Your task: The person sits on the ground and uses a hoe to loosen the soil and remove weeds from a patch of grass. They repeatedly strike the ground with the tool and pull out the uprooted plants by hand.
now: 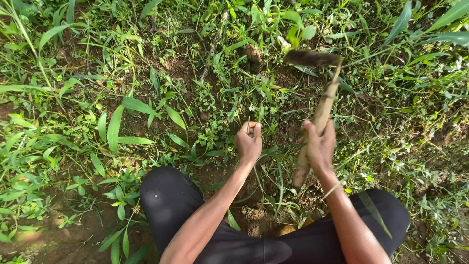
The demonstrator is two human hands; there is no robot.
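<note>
Short hoe with pale wooden handle and dark blurred blade point(320, 105), right of centre frame. Right hand point(320, 146) wrapped tight mid-handle, decent grip spot. Looks stiff, head-heavy, handle rough not slippery. Left hand point(249, 142) fisted, pinching thin grass stems point(249, 124), soft, tear-prone.

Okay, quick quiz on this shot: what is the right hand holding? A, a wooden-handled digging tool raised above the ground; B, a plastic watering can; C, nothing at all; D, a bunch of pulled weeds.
A: the right hand grips the wooden handle of a digging tool, its dark blade lifted over the grass.
</note>
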